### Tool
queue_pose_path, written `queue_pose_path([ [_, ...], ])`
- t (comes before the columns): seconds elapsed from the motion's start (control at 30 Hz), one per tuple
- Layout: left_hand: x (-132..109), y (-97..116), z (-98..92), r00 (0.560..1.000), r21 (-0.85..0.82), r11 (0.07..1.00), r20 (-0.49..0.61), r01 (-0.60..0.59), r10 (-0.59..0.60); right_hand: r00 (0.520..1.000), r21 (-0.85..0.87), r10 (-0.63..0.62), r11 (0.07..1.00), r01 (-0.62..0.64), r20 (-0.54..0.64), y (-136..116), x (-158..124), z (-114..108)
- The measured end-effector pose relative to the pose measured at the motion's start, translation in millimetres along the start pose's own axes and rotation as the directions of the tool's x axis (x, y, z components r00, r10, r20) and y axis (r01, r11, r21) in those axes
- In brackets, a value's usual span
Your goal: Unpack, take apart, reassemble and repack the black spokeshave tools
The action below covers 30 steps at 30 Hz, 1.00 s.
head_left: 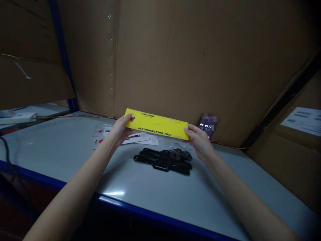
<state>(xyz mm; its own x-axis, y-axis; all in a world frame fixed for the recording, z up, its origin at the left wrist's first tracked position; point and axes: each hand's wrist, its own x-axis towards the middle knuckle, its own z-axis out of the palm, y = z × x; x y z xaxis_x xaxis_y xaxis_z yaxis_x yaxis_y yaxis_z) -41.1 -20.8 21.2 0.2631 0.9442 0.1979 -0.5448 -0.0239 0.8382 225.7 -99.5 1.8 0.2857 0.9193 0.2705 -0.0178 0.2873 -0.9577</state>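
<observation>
I hold a long yellow box (157, 124) printed "SPOKE SHAVE" and "WOODWORKING TOOL" level above the table. My left hand (119, 130) grips its left end with the thumb on top. Its right end sits in my right hand (200, 140), fingers wrapped round it. Below the box several black metal tool parts (163, 160) lie on the grey table (75, 157), with a small clear plastic bag (178, 149) on top of them.
White leaflets and small packets (140, 138) lie behind my left hand. A phone (207, 127) showing a timer leans against the cardboard wall (175, 57). Cardboard boxes (288, 147) stand at the right. The table's blue front edge (140, 211) runs below. A wire (80, 116) trails along the back.
</observation>
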Motion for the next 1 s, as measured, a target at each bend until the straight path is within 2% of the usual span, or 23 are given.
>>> queue_pose_path([
  [0.1, 0, -1, -2.7, 0.999, 0.049, 0.999, -0.030, 0.016, -0.015, 1.000, 0.004, 0.000, 1.000, 0.000, 0.018, 3, -1, 1],
  [0.23, -3, 1, -2.4, 0.996, 0.052, 0.995, 0.030, 0.084, -0.085, 0.999, 0.039, 0.038, 0.998, -0.038, 0.013, 2, 1, 1],
  [0.33, -7, 5, 0.7, 0.998, 0.041, 0.998, 0.043, 0.038, -0.040, 0.994, 0.077, 0.102, 0.992, -0.105, 0.046, -1, 1, 3],
  [0.43, -7, 11, 1.0, 0.999, 0.044, 0.999, -0.034, -0.032, 0.034, 0.977, 0.030, 0.169, 0.984, -0.174, 0.128, -6, -1, 3],
  [0.5, -7, 15, -3.2, 0.991, 0.053, 0.997, -0.113, -0.064, 0.070, 0.978, -0.068, 0.168, 0.985, -0.161, 0.123, -8, -1, 2],
  [0.63, -5, 27, -23.1, 0.954, 0.038, 0.990, -0.266, -0.134, 0.140, 0.989, -0.201, 0.128, 0.973, -0.111, 0.072, -5, 3, -5],
  [0.73, -7, 39, -43.1, 0.919, 0.031, 0.994, -0.378, -0.108, 0.112, 0.994, -0.206, 0.092, 0.975, -0.077, 0.062, -2, 6, -9],
  [0.77, -8, 43, -50.0, 0.928, 0.029, 0.996, -0.361, -0.088, 0.092, 0.995, -0.207, 0.081, 0.976, -0.068, 0.057, -2, 7, -9],
  [0.83, -13, 52, -64.5, 0.900, 0.028, 0.994, -0.424, -0.102, 0.105, 0.996, -0.202, 0.075, 0.977, -0.064, 0.047, -2, 8, -10],
  [0.9, -19, 60, -81.0, 0.888, 0.054, 0.989, -0.434, -0.141, 0.150, 0.996, -0.186, 0.074, 0.980, -0.065, 0.044, -3, 8, -11],
  [1.0, -27, 72, -110.0, 0.846, 0.067, 0.983, -0.501, -0.171, 0.181, 0.996, -0.168, 0.078, 0.983, -0.069, 0.049, -5, 6, -10],
])
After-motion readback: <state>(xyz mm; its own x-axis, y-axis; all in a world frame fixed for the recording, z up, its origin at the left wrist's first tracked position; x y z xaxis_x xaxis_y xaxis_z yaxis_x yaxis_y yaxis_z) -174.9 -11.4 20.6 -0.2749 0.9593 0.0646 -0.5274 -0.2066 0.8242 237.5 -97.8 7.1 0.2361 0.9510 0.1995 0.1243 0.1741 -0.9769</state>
